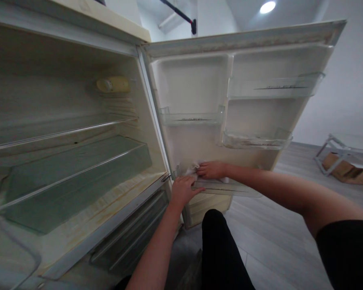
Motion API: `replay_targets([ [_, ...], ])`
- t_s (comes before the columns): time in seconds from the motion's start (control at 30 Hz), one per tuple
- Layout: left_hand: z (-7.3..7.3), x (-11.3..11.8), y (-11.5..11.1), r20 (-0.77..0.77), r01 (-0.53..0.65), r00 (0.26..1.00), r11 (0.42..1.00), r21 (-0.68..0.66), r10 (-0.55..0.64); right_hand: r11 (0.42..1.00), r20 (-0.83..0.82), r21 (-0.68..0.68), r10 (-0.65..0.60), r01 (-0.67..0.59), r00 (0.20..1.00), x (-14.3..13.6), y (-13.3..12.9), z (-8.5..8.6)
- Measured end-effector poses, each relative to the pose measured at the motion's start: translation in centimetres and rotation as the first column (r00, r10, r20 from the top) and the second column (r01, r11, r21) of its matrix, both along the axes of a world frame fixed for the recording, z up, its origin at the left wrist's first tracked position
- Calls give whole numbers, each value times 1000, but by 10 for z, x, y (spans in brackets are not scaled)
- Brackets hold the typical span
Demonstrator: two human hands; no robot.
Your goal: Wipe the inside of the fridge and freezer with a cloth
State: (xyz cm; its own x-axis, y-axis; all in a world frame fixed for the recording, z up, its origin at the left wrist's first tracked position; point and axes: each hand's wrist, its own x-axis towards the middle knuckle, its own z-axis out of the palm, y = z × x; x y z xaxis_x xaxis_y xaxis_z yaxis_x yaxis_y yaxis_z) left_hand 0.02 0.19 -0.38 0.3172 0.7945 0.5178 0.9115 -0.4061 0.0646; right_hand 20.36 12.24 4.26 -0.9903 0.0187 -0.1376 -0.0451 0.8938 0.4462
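A refrigerator door (196,86) stands swung open in front of me. My right hand (212,170) reaches into the lowest clear door shelf (238,190) and presses its fingers on a crumpled white cloth (192,172). The cloth is partly hidden under both hands. At the hinge end of that same shelf, my left hand (184,189) has its fingers over the front rim, close to the cloth, with the thumb stretched out to the right along the outside.
On the left is the fridge interior with a glass shelf (60,131), a clear drawer (78,189) and a yellowed lamp housing (113,84). More door shelves (257,141) sit higher up. My knee (216,229) is below. A cardboard box (345,167) lies under a metal-framed table at right.
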Motion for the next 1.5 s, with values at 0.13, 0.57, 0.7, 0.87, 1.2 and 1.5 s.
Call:
replay_targets([
  [0.13,-1,0,2,-22,-7,1000,1000,-6,7,937,69,-137,-313,320,947,72,-23,3],
  [0.57,-27,-14,-14,250,-67,968,973,220,10,580,-131,-683,-696,444,706,80,-29,18],
  [0.7,-41,-26,-24,287,-92,957,977,193,34,419,-103,-879,-634,228,767,-12,-11,-2],
  [0.87,-44,-37,-28,232,-52,972,991,127,21,388,54,-891,-423,235,904,-95,15,-11],
  [1.2,-53,-39,-32,286,-98,957,986,138,55,408,295,-686,-602,603,742,-33,-11,10],
  [1.5,-52,-35,-38,375,-100,924,993,59,70,222,392,-495,-806,840,443,109,-51,18],
])
